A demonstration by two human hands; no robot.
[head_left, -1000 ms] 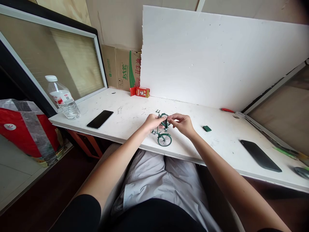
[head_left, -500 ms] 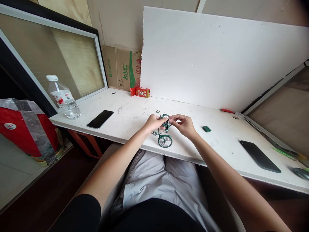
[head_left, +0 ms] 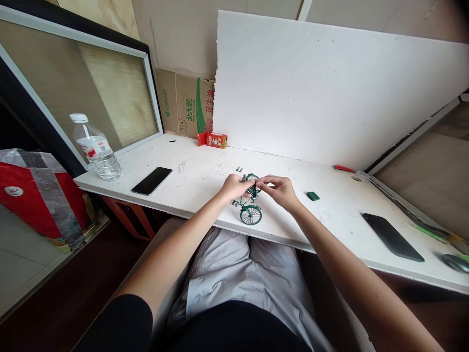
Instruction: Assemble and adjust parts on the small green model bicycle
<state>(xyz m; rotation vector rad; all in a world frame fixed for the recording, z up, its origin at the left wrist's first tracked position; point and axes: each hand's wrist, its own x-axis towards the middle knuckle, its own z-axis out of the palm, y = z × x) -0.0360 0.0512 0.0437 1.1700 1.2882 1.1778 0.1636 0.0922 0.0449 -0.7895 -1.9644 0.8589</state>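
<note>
A small green model bicycle (head_left: 251,214) lies over the front part of the white table, one spoked wheel toward me and the other between my hands. My left hand (head_left: 236,187) grips it from the left, thumb by the far wheel. My right hand (head_left: 275,189) is at that wheel's right side, its thumb and forefinger pinched together near the hub; anything between these fingertips is too small to make out. Just beyond the far wheel lie a few tiny dark parts (head_left: 239,169). To the right of my right hand is a small green piece (head_left: 313,196).
On the left are a water bottle (head_left: 96,147) and a black phone (head_left: 152,181). A red box (head_left: 216,140) stands at the back by a carton (head_left: 183,105). Toward the right lie a dark flat object (head_left: 393,237), a red item (head_left: 344,168) and a mouse (head_left: 455,262).
The fingers of my right hand have shifted slightly at the far wheel. My left hand keeps its hold, and the bicycle stays nearly in place.
</note>
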